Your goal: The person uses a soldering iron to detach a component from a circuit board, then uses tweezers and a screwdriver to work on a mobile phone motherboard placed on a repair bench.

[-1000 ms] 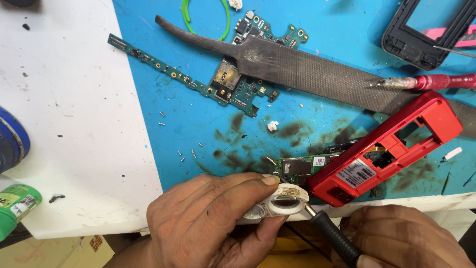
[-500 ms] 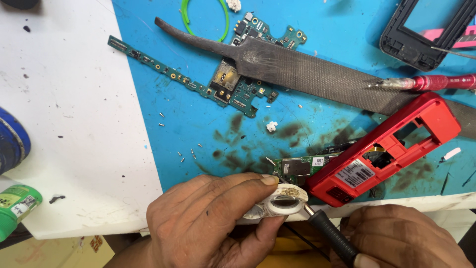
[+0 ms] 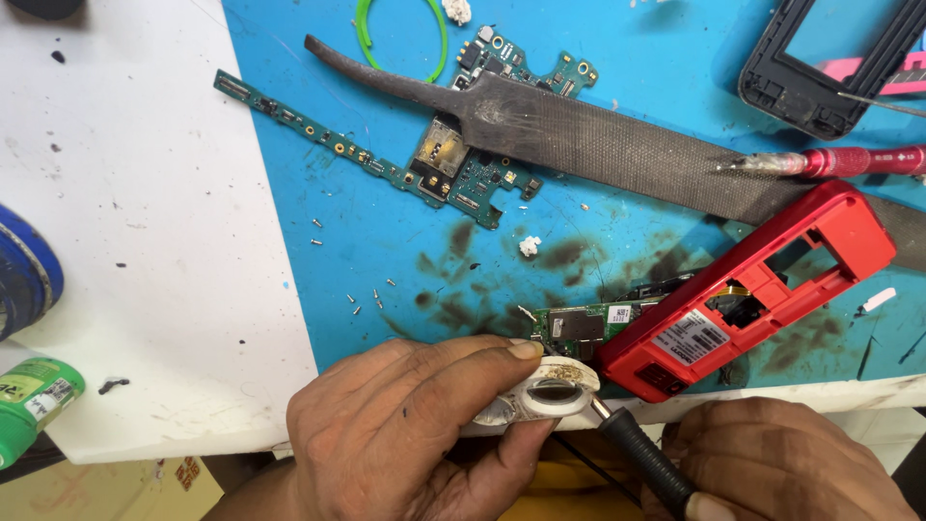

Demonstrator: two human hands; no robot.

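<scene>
Worryingly, the left hand (image 3: pixel 405 434) pinched a small white oval part (image 3: pixel 540 397) at the near edge while the right hand (image 3: pixel 781 463) gripped a black-handled soldering iron (image 3: pixel 641 453), whose tip could scorch fingers.

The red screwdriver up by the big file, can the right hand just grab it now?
Probably not right away: the right hand grips a black-handled tool, and the red phone case lies between it and the red screwdriver.

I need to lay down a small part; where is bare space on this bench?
The white board left of the blue mat is mostly bare. Small screws dot the mat's left. The right is crowded: long grey file, green circuit board, red phone housing.
</scene>
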